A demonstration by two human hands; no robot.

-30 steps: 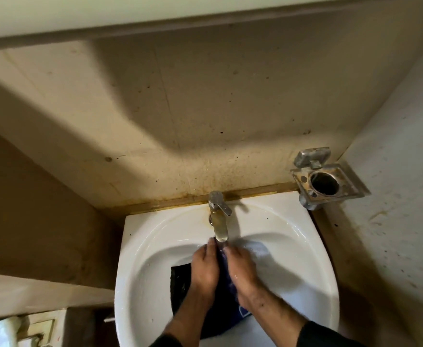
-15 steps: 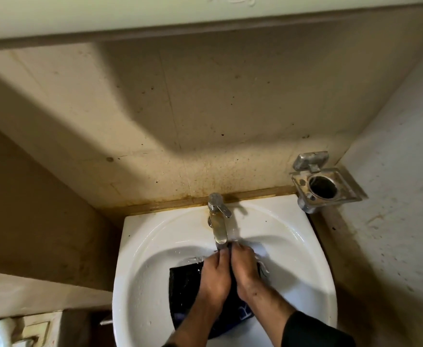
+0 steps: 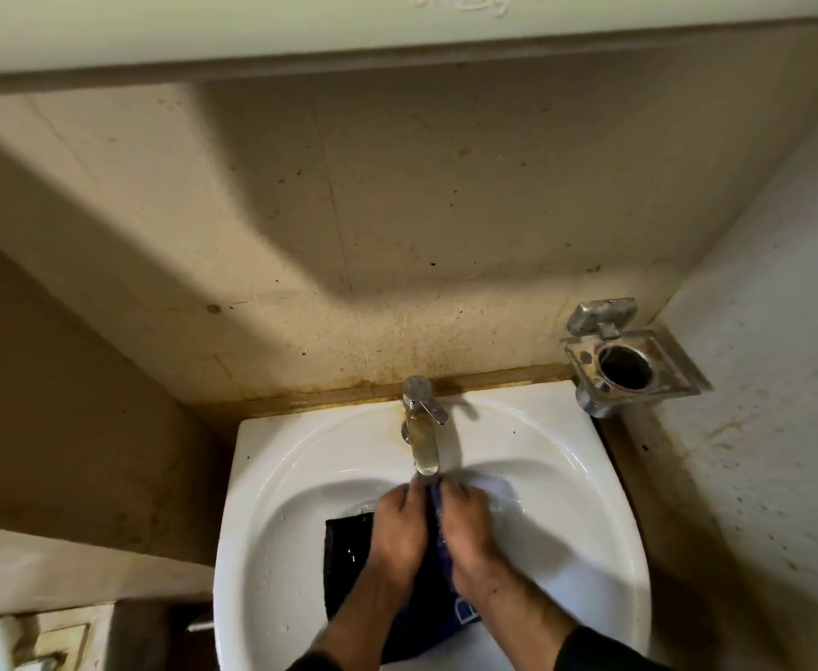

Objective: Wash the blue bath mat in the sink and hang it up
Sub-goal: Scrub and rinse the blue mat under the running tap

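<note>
the blue bath mat (image 3: 399,564) is lying bunched and wet in the bowl of the white sink (image 3: 271,486), looking almost black where it is soaked, with a paler blue patterned corner showing at 5 o'clock from the hands. both hands are pressing together over its middle, directly at 6 o'clock from the spout of the tap (image 3: 421,438). the left hand (image 3: 397,530) is lying knuckles up on the mat, its fingers (image 3: 414,491) curling down around a raised fold of the cloth. the right hand (image 3: 467,525) is sitting just beside it, touching it along that fold, its fingers (image 3: 450,491) also curling in and gripping the same ridge of blue fabric, which is standing up between the 2 hands. how tightly either hand is squeezing is not something i can tell. dark sleeves are showing at the bottom edge. a thin film of water is glistening on the basin at 2 o'clock from the hands. a metal holder (image 3: 624,360) with 1 round opening is hanging on the wall at 2 o'clock from the tap, beside the sink's back right corner. the stained beige wall (image 3: 397,210) is rising behind the sink
</note>
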